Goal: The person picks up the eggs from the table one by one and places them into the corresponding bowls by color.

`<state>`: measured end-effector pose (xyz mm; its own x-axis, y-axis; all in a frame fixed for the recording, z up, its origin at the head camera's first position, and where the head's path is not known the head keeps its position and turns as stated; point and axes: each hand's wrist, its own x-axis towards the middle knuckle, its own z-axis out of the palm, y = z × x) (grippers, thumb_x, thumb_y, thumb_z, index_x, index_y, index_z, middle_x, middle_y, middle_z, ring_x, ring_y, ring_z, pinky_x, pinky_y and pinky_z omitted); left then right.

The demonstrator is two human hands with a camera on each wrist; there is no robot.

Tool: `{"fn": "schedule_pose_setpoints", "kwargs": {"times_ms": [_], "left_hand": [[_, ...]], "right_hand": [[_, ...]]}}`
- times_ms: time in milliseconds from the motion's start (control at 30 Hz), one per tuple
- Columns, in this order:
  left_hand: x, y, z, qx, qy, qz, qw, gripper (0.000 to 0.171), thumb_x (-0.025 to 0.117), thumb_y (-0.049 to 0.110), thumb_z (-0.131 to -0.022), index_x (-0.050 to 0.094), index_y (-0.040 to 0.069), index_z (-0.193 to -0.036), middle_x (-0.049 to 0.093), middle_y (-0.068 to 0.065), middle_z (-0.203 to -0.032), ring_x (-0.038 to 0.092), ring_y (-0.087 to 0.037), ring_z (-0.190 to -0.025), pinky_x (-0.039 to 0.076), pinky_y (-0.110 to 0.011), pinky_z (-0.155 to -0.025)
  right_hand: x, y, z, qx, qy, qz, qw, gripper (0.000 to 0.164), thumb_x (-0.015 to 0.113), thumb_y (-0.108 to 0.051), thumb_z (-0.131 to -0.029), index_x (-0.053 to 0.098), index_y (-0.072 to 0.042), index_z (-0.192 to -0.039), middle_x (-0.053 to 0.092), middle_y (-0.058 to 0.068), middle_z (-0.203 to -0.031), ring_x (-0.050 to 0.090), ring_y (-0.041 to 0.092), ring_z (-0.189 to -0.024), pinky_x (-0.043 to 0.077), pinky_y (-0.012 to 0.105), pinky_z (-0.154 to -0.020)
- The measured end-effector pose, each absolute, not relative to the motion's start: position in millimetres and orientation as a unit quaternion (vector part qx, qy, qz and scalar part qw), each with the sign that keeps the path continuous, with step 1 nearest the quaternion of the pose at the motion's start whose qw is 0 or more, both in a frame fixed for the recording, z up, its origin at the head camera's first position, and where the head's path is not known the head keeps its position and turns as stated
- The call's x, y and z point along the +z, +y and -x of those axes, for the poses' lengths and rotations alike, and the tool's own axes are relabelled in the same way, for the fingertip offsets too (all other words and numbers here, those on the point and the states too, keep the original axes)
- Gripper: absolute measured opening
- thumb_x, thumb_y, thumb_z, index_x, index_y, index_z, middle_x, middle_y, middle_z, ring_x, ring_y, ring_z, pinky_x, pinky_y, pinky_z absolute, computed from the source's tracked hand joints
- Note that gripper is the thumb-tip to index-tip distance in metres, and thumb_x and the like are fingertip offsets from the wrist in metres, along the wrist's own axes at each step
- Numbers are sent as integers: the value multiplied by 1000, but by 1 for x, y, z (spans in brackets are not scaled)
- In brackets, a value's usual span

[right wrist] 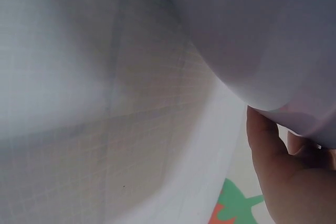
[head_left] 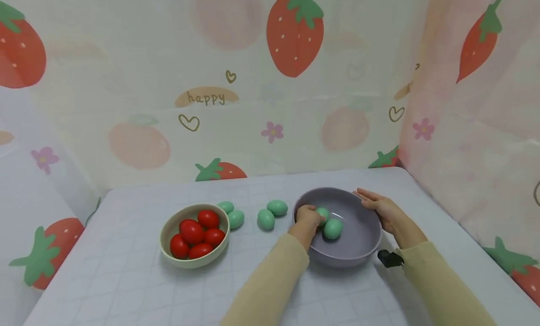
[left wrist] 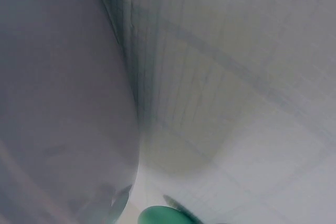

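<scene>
A grey-purple bowl (head_left: 358, 239) stands on the right of the table. In the head view my left hand (head_left: 309, 219) reaches over its left rim and pinches a green egg (head_left: 322, 215), partly hidden by the fingers. Another green egg (head_left: 333, 229) lies on the bowl's bottom beside it. My right hand (head_left: 390, 218) rests against the right side of the bowl, fingers extended along the rim. The right wrist view shows that hand's thumb (right wrist: 265, 140) at the bowl's outer wall. The left wrist view has the bowl's side (left wrist: 63, 103) but not the left hand.
Left of centre, a cream bowl (head_left: 166, 251) holds several red eggs (head_left: 191, 231). Behind it lie two green eggs (head_left: 236, 218). Two more green eggs (head_left: 266, 219) sit between the bowls. A strawberry-print backdrop (head_left: 270, 105) rises behind the white table (head_left: 139, 293).
</scene>
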<state>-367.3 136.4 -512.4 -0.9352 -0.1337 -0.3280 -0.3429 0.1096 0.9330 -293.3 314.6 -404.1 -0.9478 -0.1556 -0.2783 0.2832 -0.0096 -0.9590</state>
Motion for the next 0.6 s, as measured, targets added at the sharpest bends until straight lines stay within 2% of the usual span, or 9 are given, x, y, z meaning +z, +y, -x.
{"fn": "schedule_pose_setpoints", "kwargs": {"times_ms": [67,133,200,233,400,600], "left_hand": [[-515,136,371,638,747,164,93,54,86,-7,-64,66,4,-113,62,-18,-115,60,-28,-95,52,-33,-77],[-486,128,351,633,746,168,116,58,84,-8,-66,64,3,-119,60,-18,-122,58,-29,-107,50,-37,-89],[-458,122,328,628,751,172,109,53,82,-10,-69,62,-2,-117,59,-21,-120,57,-31,-108,48,-36,-92],[-442,118,318,627,749,176,123,54,79,-12,-71,60,-4,-120,58,-22,-124,55,-33,-114,46,-39,-97],[-412,111,296,634,746,167,117,49,74,-13,-77,56,-9,-122,57,-23,-124,53,-35,-117,43,-38,-101],[-417,110,306,638,739,170,133,52,76,-12,-75,56,-8,-123,56,-22,-126,52,-33,-120,41,-38,-102]], "right_hand": [[-404,315,293,-709,687,-46,155,61,41,-8,-103,8,-6,-155,9,10,-156,7,24,-146,14,34,-116],[-404,315,292,-706,689,-46,157,61,41,-8,-103,8,-5,-155,9,10,-156,7,25,-146,14,35,-117],[-405,316,291,-703,692,-44,158,62,42,-8,-103,7,-5,-154,9,11,-157,6,26,-146,13,36,-117],[-405,316,290,-700,695,-42,159,62,42,-9,-103,7,-5,-154,9,11,-156,6,26,-145,14,36,-117],[-405,316,292,-698,698,-35,154,62,43,-9,-103,8,-4,-154,10,11,-156,8,25,-145,17,33,-116],[-402,315,295,-701,696,-30,155,62,42,-7,-103,6,-4,-154,8,13,-156,7,26,-145,18,32,-115]]}}
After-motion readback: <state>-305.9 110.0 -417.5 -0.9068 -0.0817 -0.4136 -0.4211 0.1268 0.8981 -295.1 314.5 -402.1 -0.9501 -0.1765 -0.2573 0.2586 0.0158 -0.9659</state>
